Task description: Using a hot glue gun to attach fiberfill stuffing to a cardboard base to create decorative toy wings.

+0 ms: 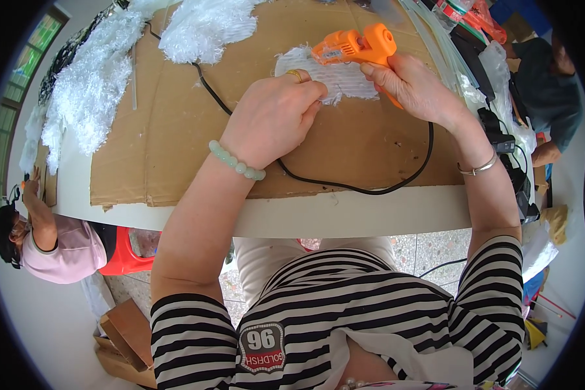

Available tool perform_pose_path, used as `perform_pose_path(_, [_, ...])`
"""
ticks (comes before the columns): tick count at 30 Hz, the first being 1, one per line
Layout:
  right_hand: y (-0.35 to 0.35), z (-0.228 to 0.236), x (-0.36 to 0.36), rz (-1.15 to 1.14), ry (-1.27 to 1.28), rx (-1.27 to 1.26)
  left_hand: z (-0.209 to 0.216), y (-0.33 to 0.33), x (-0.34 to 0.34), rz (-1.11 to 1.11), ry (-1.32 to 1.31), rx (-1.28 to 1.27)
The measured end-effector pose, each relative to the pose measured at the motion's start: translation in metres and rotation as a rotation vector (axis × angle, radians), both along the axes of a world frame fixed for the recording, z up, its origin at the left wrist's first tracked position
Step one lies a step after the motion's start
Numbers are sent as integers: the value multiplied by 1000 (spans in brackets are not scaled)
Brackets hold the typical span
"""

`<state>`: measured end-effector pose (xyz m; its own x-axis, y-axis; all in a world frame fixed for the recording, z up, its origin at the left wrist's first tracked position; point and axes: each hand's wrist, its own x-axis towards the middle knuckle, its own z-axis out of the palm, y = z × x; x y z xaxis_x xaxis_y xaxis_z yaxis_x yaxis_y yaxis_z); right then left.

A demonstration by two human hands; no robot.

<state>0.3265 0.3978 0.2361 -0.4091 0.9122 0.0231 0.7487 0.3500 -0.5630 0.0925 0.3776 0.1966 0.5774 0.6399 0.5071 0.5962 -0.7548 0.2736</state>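
Note:
My right hand (413, 84) grips an orange hot glue gun (361, 47). Its clear front end points left, above a small white ribbed piece with frayed edges (351, 83) lying on cardboard. At the lower left edge of that piece, my left hand (273, 117) is closed with its fingertips curled in. Whatever it may be pinching is hidden by the fingers. The gun's black cord (370, 192) loops across the cardboard below both hands and passes under my left wrist. A larger piece of white fringed material (208, 29) lies beyond my left hand.
A brown cardboard sheet (175, 143) covers much of the white table (344, 211). White shaggy fringe (97, 84) is heaped at the left. Long clear sticks (429, 39) and plastic bags (497, 68) crowd the right side. One person (58, 250) sits at left; another (549, 91) is at right.

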Motion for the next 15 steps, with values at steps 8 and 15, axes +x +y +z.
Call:
perform_pose_path(8, [8, -3, -8, 63, 27, 121, 3, -1, 0, 1, -7, -9])
perform_pose_path(15, [11, 3, -15, 92, -44, 114, 0, -1, 0, 13, -19, 10])
